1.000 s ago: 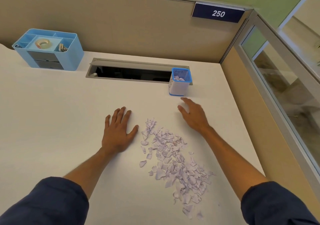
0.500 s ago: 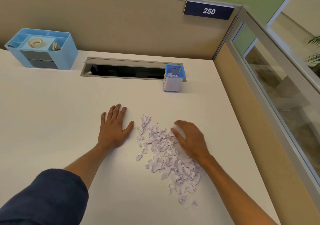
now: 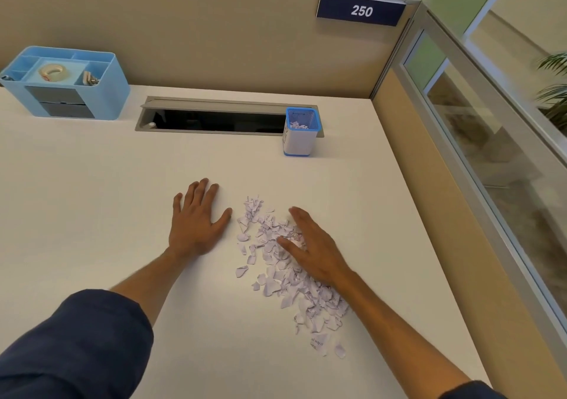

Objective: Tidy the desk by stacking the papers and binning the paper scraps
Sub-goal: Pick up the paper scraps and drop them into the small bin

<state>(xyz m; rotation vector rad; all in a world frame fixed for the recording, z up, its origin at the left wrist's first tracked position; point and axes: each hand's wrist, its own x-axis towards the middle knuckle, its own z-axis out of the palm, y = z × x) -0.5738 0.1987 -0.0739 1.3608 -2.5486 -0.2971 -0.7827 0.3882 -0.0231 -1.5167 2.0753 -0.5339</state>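
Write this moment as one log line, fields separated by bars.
left hand flat on desk | right hand on paper scraps | bin holds some scraps

Pale lilac scraps [image 3: 285, 263] (faintly printed), blue-rimmed white bin [image 3: 301, 133], white desk [image 3: 92, 199].

My left hand [image 3: 196, 223] lies flat, fingers spread. My right hand [image 3: 313, 251] rests palm-down, fingers loosely extended.

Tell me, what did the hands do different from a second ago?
The right hand came back from near the small blue-rimmed white bin and now lies on the pile of torn pale purple paper scraps, fingers spread. Whether it grips any is unclear. The left hand stayed flat on the white desk beside the pile. The bin hasn't moved.
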